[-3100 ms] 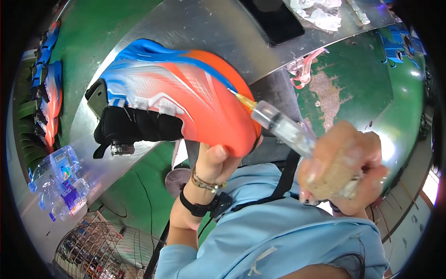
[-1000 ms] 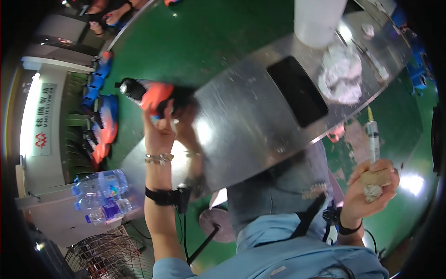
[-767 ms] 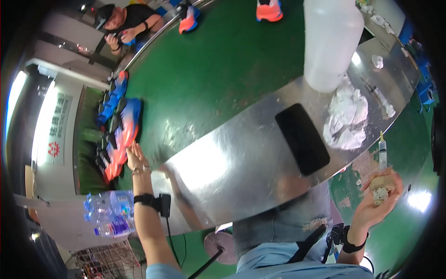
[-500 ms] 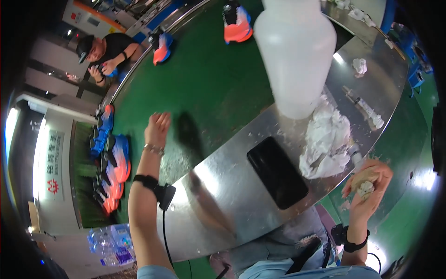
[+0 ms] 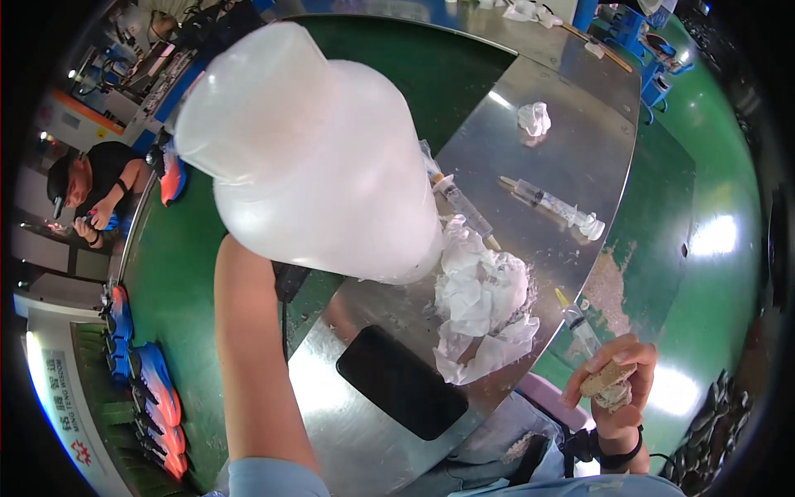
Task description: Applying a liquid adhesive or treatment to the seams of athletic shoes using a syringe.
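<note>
Beside table edge (image 5: pixel 580 286), syringe (image 5: pixel 580 323).

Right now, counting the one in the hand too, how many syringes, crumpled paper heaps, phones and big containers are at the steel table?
syringes: 3 (two lying on the table at and, one in the grip of the right hand)
crumpled white paper: 2 (large heap, small wad)
black phone: 1
translucent container: 1
Total: 7
</note>
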A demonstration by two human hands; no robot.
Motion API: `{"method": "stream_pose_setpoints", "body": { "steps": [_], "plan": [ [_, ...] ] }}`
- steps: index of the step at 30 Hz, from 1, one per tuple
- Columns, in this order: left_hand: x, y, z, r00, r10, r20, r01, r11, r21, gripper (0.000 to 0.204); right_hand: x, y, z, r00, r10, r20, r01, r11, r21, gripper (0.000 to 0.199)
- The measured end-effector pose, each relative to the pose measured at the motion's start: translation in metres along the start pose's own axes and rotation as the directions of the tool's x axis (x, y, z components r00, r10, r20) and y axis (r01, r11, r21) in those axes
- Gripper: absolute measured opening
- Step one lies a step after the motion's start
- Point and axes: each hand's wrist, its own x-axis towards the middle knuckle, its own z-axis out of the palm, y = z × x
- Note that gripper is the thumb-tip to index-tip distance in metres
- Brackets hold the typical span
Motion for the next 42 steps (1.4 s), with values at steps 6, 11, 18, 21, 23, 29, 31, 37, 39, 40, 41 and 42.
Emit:
{"method": "stream_pose_setpoints", "body": {
  "steps": [6, 11, 18, 21, 23, 29, 31, 37, 39, 40, 41, 42],
  "plan": [
    [-0.033, -0.006, 0.026, 0.997, 0.035, 0.063, -0.041, 0.995, 0.090, 0.037, -0.004, 0.006, 0.004, 0.997, -0.014, 0.078, 0.007, 0.996, 0.089, 0.069],
    [-0.161, 0.011, 0.030, 0.988, 0.073, 0.139, -0.102, 0.971, 0.215, 0.032, 0.007, 0.023, -0.004, 0.946, -0.166, 0.278, 0.202, 0.973, -0.109, 0.068],
    [-0.545, 0.018, 0.085, 0.648, -0.087, -0.757, 0.064, 0.996, -0.059, 0.041, -0.002, 0.030, 0.022, 0.965, -0.175, 0.194, 0.177, 0.984, 0.006, 0.051],
    [-0.668, 0.002, 0.119, 0.482, -0.293, -0.826, 0.111, 0.955, -0.274, 0.037, -0.013, 0.030, 0.034, 0.973, -0.149, 0.177, 0.161, 0.985, -0.060, 0.038],
    [-0.717, -0.015, 0.126, 0.394, -0.206, -0.896, 0.165, 0.975, -0.151, 0.037, -0.023, 0.028, 0.046, 0.978, -0.175, 0.115, 0.193, 0.966, -0.171, 0.033],
    [-0.712, -0.017, 0.097, 0.350, 0.222, -0.910, 0.000, 0.972, 0.237, 0.033, -0.055, 0.003, 0.093, 0.957, -0.246, 0.155, 0.270, 0.949, -0.164, 0.036],
    [-0.679, -0.004, 0.088, 0.263, 0.469, -0.843, -0.062, 0.880, 0.470, 0.032, -0.072, -0.011, 0.110, 0.939, -0.202, 0.278, 0.185, 0.979, 0.088, 0.043],
    [-0.570, 0.051, 0.087, 0.438, 0.854, -0.280, -0.272, 0.423, 0.864, 0.058, -0.109, -0.049, 0.143, 0.881, -0.076, 0.467, -0.024, 0.979, 0.203, 0.055],
    [-0.543, 0.063, 0.106, 0.497, 0.857, -0.136, -0.347, 0.340, 0.874, 0.065, -0.107, -0.064, 0.151, 0.739, -0.220, 0.637, -0.071, 0.915, 0.398, 0.049],
    [-0.527, 0.066, 0.103, 0.488, 0.873, -0.009, -0.507, 0.291, 0.811, 0.058, -0.105, -0.066, 0.153, 0.756, -0.193, 0.625, -0.078, 0.922, 0.379, 0.049],
    [-0.517, 0.067, 0.104, 0.512, 0.859, -0.019, -0.505, 0.319, 0.802, 0.058, -0.104, -0.068, 0.154, 0.715, -0.219, 0.664, -0.151, 0.879, 0.452, 0.047],
    [-0.511, 0.068, 0.107, 0.501, 0.861, 0.083, -0.556, 0.247, 0.794, 0.058, -0.104, -0.070, 0.155, 0.668, -0.262, 0.697, -0.219, 0.825, 0.520, 0.046]
  ]
}}
